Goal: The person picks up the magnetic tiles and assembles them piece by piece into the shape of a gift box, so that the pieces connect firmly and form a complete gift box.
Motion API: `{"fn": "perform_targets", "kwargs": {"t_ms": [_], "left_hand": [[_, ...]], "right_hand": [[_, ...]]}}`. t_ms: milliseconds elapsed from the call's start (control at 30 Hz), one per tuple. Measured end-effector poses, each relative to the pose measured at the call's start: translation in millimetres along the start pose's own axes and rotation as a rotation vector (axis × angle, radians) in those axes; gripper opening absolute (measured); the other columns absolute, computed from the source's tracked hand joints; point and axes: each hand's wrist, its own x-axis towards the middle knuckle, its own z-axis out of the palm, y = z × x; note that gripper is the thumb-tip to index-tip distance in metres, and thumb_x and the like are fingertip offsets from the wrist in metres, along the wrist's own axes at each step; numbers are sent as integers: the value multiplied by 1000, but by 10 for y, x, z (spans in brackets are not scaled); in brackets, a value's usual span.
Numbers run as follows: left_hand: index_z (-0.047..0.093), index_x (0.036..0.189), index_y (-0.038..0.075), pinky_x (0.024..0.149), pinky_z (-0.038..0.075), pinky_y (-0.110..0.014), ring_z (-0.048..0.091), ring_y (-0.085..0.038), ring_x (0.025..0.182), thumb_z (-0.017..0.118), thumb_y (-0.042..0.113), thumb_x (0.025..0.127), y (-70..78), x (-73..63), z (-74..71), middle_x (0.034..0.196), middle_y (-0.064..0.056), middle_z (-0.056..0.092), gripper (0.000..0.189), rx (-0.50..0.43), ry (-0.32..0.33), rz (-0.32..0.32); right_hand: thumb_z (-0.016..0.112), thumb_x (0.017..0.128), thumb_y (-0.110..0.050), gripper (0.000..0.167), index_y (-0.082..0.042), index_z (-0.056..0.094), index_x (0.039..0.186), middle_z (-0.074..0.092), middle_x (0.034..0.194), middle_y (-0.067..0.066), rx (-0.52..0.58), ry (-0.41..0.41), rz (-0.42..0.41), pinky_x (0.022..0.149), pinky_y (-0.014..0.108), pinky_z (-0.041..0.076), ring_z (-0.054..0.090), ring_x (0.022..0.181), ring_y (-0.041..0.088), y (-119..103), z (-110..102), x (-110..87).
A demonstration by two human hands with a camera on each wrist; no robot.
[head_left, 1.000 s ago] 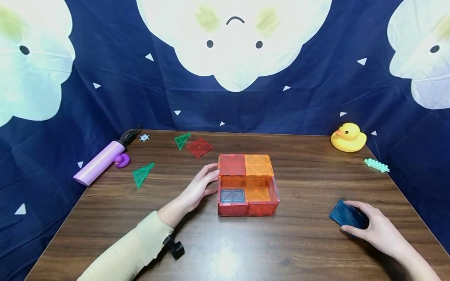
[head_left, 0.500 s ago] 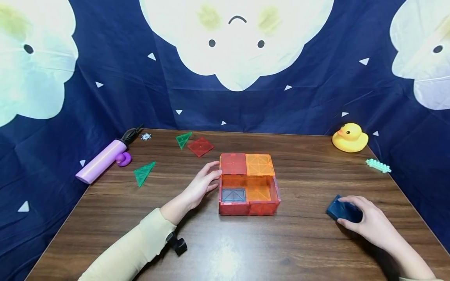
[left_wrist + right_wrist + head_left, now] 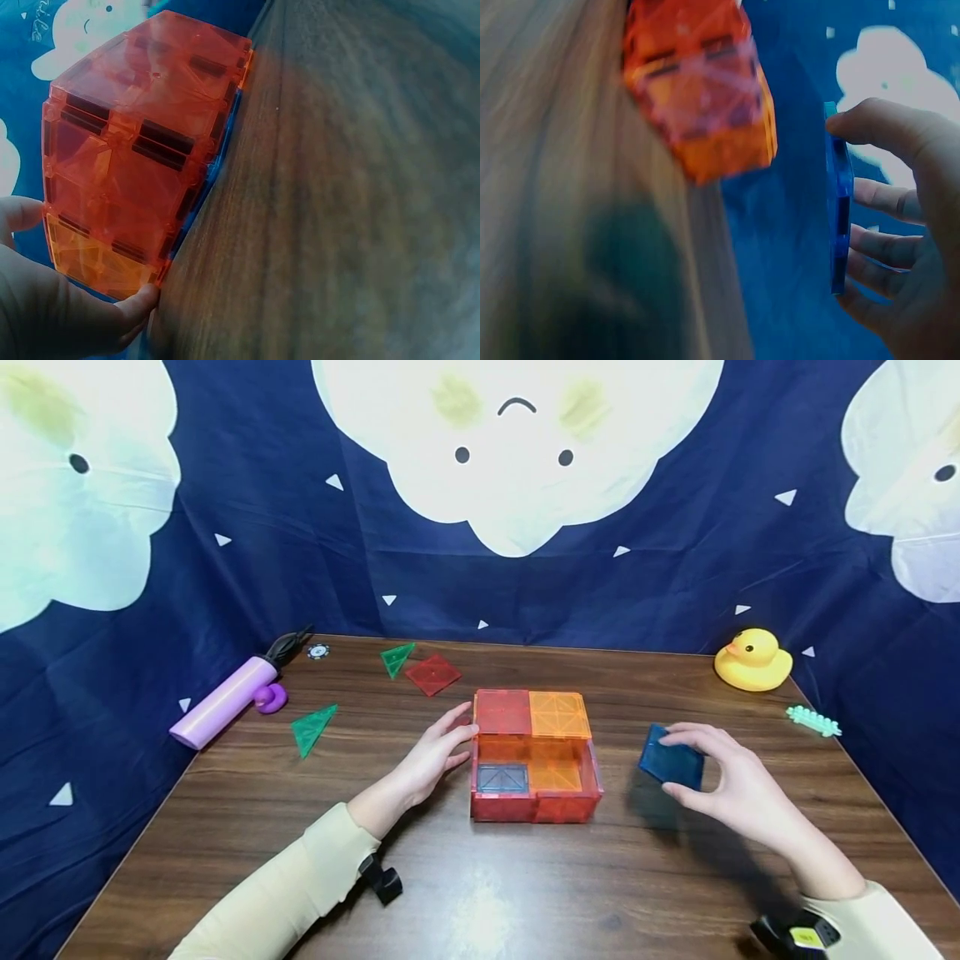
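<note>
A box (image 3: 503, 810) built of see-through red and orange magnetic tiles stands mid-table. Red and orange tiles cover the back half of its top, and the front half is uncovered. Through that opening a dark blue-grey tile (image 3: 502, 778) shows on the left side of the floor. My left hand (image 3: 426, 762) rests its spread fingertips against the box's left wall; in the left wrist view the thumb lies at the box's lower corner. To the right, my right hand (image 3: 738, 781) pinches a blue square magnetic tile (image 3: 670, 762) by its edges, raised above its shadow on the table.
Loose green triangle tiles (image 3: 313, 730) and a red square tile (image 3: 433, 675) lie at the back left. Near the left edge are a lilac hand pump (image 3: 225, 702), a purple duck (image 3: 271, 698) and a poker chip (image 3: 318, 652). A yellow duck (image 3: 753, 660) and a mint toy (image 3: 813, 721) stand right.
My right hand has carried the blue tile up off the table and leftward, closer to the box. My left hand stays at the box's left wall.
</note>
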Motion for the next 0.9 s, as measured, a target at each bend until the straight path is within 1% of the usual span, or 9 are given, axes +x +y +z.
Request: {"fn": "perform_targets", "kwargs": {"t_ms": [67, 133, 167, 200, 333, 500, 733, 900], "left_hand": [[27, 161, 10, 115, 33, -53, 34, -34, 145, 57, 23, 102, -6, 6, -1, 163, -19, 25, 68, -9, -6, -1], [27, 161, 10, 115, 33, -53, 33, -34, 146, 57, 23, 102, -7, 6, 0, 164, -18, 24, 68, -19, -11, -2], [26, 162, 9, 115, 33, -53, 33, -34, 146, 57, 22, 102, -7, 6, 1, 164, -18, 24, 68, -22, -14, 0], [26, 162, 9, 115, 33, -52, 33, -33, 146, 57, 22, 102, -4, 3, 4, 164, -18, 24, 68, -26, -14, -1], [27, 161, 9, 114, 34, -52, 35, -33, 145, 57, 21, 102, 1, -1, 11, 164, -18, 24, 67, -26, -6, -1], [27, 161, 8, 114, 34, -52, 35, -33, 144, 57, 20, 102, -5, 0, 5, 164, -19, 24, 67, -28, -3, -1], [26, 161, 7, 114, 34, -52, 35, -34, 144, 56, 21, 103, 5, -2, -6, 163, -21, 24, 68, -26, -11, 1], [27, 161, 8, 114, 35, -52, 35, -34, 145, 57, 23, 103, 2, 1, -10, 163, -19, 26, 67, -15, -8, -9]], "right_hand": [[91, 77, -15, 53, -21, 67, 124, 60, 135, 7, 24, -25, -32, 93, 38, 52, 56, 120, 30, -111, 19, 103], [90, 78, -15, 54, -21, 66, 125, 59, 136, 6, 46, -51, -72, 91, 53, 53, 55, 121, 30, -212, 50, 198], [90, 78, -15, 54, -21, 66, 125, 59, 137, 5, 59, -64, -96, 89, 58, 53, 54, 121, 29, -255, 68, 245], [90, 78, -15, 53, -22, 66, 125, 59, 137, 5, 75, -77, -122, 88, 59, 53, 54, 121, 29, -297, 90, 291], [89, 77, -19, 52, -24, 65, 123, 57, 139, 2, 113, -139, -198, 87, 53, 54, 52, 121, 24, -455, 180, 471], [88, 79, -25, 49, -25, 65, 122, 54, 140, -2, 155, -224, -250, 90, 46, 54, 50, 122, 20, -702, 307, 655], [85, 83, -28, 44, -22, 65, 122, 55, 139, -4, 196, -320, -335, 102, 46, 47, 47, 126, 17, -938, 567, 847], [84, 83, -29, 44, -21, 64, 122, 55, 138, -2, 176, -371, -368, 100, 43, 49, 47, 124, 18, -1058, 731, 942]]}}
